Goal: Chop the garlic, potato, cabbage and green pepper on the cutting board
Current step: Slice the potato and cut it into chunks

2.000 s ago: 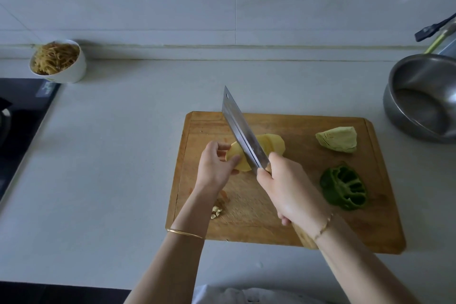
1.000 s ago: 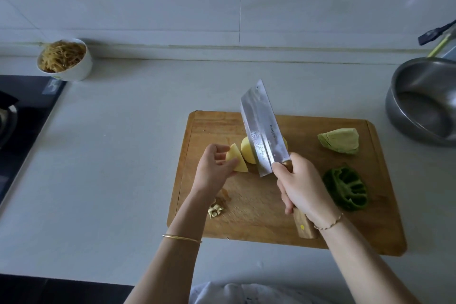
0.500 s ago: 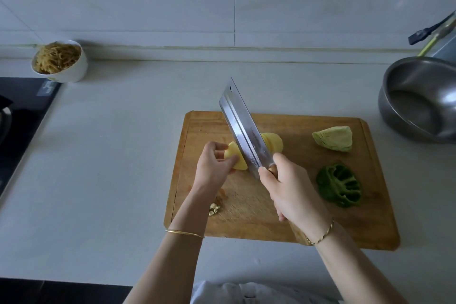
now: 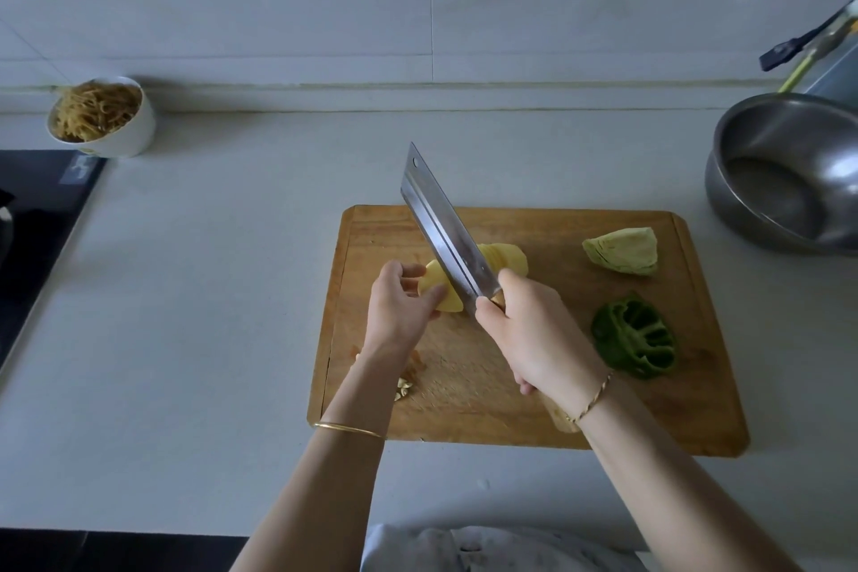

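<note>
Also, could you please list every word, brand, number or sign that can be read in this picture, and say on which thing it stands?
No text here can be read.
Black cooktop: a pale mark is printed near its far corner, too blurred to read.
Knife: no lettering shows on the side of the blade in view.
</note>
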